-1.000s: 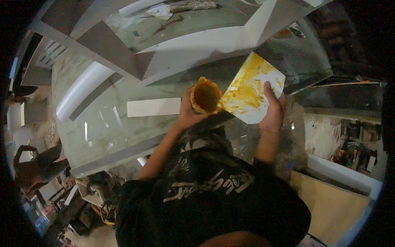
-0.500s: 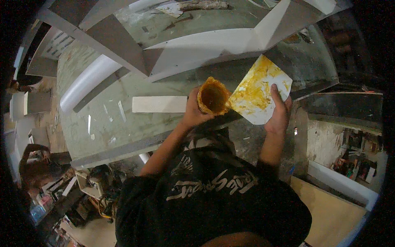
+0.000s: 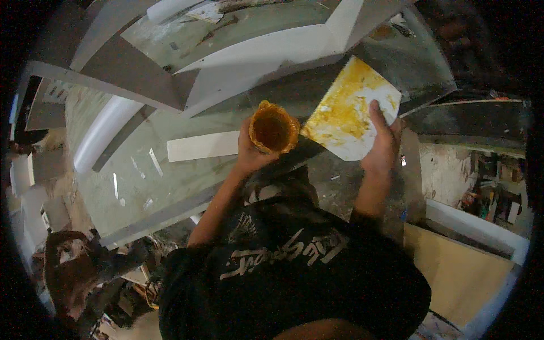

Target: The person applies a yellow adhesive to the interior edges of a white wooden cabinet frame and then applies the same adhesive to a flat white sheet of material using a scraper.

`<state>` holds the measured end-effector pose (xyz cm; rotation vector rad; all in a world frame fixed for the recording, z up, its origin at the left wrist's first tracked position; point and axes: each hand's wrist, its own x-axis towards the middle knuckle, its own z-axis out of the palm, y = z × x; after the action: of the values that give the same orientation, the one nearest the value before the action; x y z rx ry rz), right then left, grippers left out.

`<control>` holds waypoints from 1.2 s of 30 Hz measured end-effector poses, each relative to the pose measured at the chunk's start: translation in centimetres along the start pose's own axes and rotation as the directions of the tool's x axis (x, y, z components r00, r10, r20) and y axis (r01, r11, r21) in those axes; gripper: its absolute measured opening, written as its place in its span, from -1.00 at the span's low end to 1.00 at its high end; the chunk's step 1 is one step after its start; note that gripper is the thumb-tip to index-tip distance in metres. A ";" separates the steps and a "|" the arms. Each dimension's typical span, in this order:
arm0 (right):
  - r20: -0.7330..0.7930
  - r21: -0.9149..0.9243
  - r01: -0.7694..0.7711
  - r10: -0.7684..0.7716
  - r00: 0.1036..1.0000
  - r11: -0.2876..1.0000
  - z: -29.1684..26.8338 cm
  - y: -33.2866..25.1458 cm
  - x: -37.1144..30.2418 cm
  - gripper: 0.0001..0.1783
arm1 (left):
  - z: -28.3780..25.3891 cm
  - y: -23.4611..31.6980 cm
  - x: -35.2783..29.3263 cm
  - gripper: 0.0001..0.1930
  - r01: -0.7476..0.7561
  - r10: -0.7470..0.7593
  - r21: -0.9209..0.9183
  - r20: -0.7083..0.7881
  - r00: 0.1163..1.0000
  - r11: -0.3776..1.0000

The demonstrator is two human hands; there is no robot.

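My left hand (image 3: 247, 152) is wrapped around a round cup-like container (image 3: 275, 131), its rim and inside thickly coated with amber, glue-like stuff. The container's mouth faces up toward me; how full it is I cannot tell. In my right hand (image 3: 383, 146) is a flat white spreader (image 3: 354, 110), gripped at its right side with the thumb on top. Yellow smears cover much of its face, and its upper left edge looks finely toothed. The spreader's left corner is beside the container's rim; whether they touch is unclear.
A greenish worktable (image 3: 127, 195) lies beyond my hands. On it are a pale flat strip (image 3: 201, 147), a white tube-like roll (image 3: 105, 133) and a large structure of white curved panels (image 3: 260, 56). A yellowish board (image 3: 453, 272) stands at the lower right; clutter fills the lower left.
The view has shifted, and table and hands appear farther left. The spreader's toothed edge has swung slightly upward, with its corner still beside the container. Both hands keep their holds.
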<state>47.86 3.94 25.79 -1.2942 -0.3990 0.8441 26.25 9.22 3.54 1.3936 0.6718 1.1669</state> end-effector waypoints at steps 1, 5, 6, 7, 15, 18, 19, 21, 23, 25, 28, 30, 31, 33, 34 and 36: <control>0.005 0.002 -0.009 0.009 1.000 1.000 -0.2 0.3 0.1 -0.53 | -0.5 0.3 0.5 -0.02 -0.052 0.051 0.030 0.025 0.998 0.998; 0.000 -0.034 0.083 -0.083 0.997 0.996 -0.3 0.9 0.0 -0.52 | 0.1 1.6 0.9 0.00 0.005 -0.006 -0.029 -0.023 1.000 1.000; -0.005 -0.056 0.087 -0.088 0.996 0.995 -0.1 0.8 0.0 -0.52 | 0.0 1.6 1.0 -0.02 -0.016 0.018 0.056 -0.032 0.999 0.998; -0.002 -0.055 0.084 -0.084 0.996 0.995 -0.1 0.7 0.0 -0.52 | 0.0 1.7 1.0 -0.04 -0.036 0.042 0.142 -0.039 0.998 0.989; -0.026 -0.070 -0.046 0.044 0.999 0.996 -2.1 1.0 1.1 -0.55 | -2.5 7.7 2.3 -0.07 -0.214 0.226 0.447 0.027 0.974 0.869; -0.005 -0.122 -0.152 0.153 0.988 0.981 -2.1 2.6 1.0 -0.51 | -4.4 12.6 4.0 -0.07 -0.312 0.246 0.688 0.197 0.949 0.655; 0.126 -0.124 -0.180 0.196 0.972 0.976 -1.9 2.4 0.7 -0.53 | -4.9 14.1 4.5 -0.07 -0.288 0.122 0.805 0.264 0.957 0.519; 0.140 -0.116 -0.228 0.244 0.960 0.967 -1.1 3.4 0.3 -0.54 | -5.9 16.0 5.7 -0.07 -0.287 0.042 0.838 0.303 0.952 0.463; 0.253 -0.120 -0.287 0.309 0.917 0.950 -0.5 4.2 0.1 -0.58 | -6.5 18.8 6.5 -0.07 -0.285 -0.051 0.875 0.329 0.943 0.391; 0.292 -0.093 -0.316 0.329 0.898 0.944 -0.4 5.9 0.3 -0.58 | -6.8 21.3 6.7 -0.09 -0.246 -0.242 0.927 0.317 0.917 0.283; 0.365 -0.074 -0.367 0.368 0.855 0.927 1.0 6.0 0.0 -0.59 | -7.0 24.6 7.1 -0.10 -0.295 -0.317 0.941 0.334 0.888 0.167; 0.420 -0.080 -0.358 0.357 0.834 0.930 1.5 5.7 -0.2 -0.61 | -6.1 27.8 8.3 -0.13 -0.313 -0.387 0.944 0.329 0.862 0.106; 0.412 -0.074 -0.363 0.360 0.837 0.929 1.4 5.8 0.0 -0.61 | -5.4 29.1 9.2 -0.14 -0.306 -0.450 0.949 0.308 0.838 0.079; 0.466 -0.036 -0.377 0.349 0.813 0.926 1.6 6.0 0.2 -0.61 | -4.6 31.0 10.0 -0.16 -0.327 -0.500 0.945 0.293 0.815 0.021; 0.469 -0.026 -0.387 0.353 0.809 0.922 1.8 5.9 0.1 -0.61 | -4.2 32.0 10.2 -0.16 -0.330 -0.509 0.944 0.289 0.811 0.010; 0.449 -0.072 -0.371 0.363 0.817 0.926 2.2 5.3 -0.2 -0.61 | -3.1 33.8 10.6 -0.16 -0.303 -0.559 0.952 0.226 0.798 -0.047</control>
<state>44.53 5.52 21.42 -1.1636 -0.5157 1.4937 19.48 13.38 38.25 2.6978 1.2791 -0.4016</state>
